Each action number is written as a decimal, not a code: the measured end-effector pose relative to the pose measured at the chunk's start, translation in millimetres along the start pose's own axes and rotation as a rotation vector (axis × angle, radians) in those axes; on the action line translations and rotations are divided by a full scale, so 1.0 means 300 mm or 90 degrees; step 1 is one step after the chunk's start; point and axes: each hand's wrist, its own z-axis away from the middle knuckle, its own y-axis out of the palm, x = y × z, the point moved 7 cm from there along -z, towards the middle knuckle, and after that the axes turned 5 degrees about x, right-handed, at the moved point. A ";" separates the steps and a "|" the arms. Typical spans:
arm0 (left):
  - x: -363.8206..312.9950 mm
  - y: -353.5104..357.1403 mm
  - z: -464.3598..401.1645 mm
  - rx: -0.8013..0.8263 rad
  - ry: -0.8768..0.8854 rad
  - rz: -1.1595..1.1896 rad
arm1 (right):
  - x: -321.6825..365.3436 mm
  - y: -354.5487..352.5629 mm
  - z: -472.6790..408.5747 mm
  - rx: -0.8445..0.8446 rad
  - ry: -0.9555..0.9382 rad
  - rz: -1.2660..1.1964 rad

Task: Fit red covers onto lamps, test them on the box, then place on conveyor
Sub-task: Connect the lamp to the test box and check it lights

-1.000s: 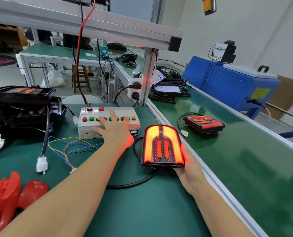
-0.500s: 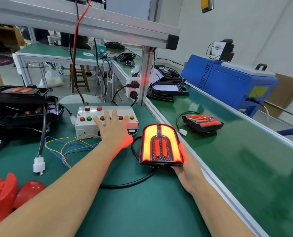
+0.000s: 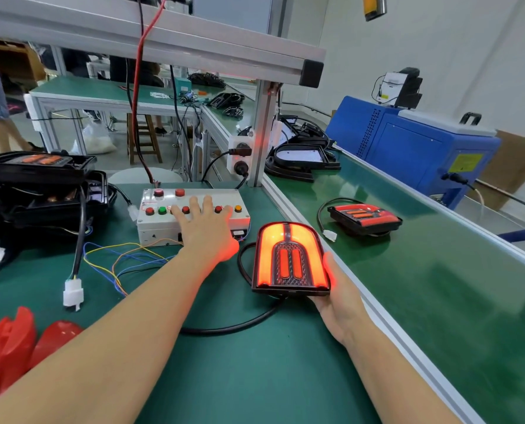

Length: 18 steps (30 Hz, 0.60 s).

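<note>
Lit lamp [image 3: 290, 257]: rigid, light, glossy; best gripped by edges. Right hand [image 3: 341, 298] cupping it; left hand [image 3: 204, 231] flat on box [image 3: 151, 231].

test box [image 3: 194, 221] left of held lamp [image 3: 290, 258] | second lamp [image 3: 365, 220] on conveyor [image 3: 438, 286]

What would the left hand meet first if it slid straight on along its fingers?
The left hand already lies on the test box, fingers over the button row. Straight on, probably the two upper red buttons, then the box's far edge.
</note>
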 end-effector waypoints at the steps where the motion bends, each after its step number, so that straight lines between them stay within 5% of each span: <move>1: 0.000 0.001 0.000 0.001 0.000 0.000 | 0.000 0.000 0.001 -0.003 0.000 0.000; 18: 0.005 0.000 -0.004 0.019 0.003 -0.013 | 0.006 0.005 0.015 -0.045 0.027 0.034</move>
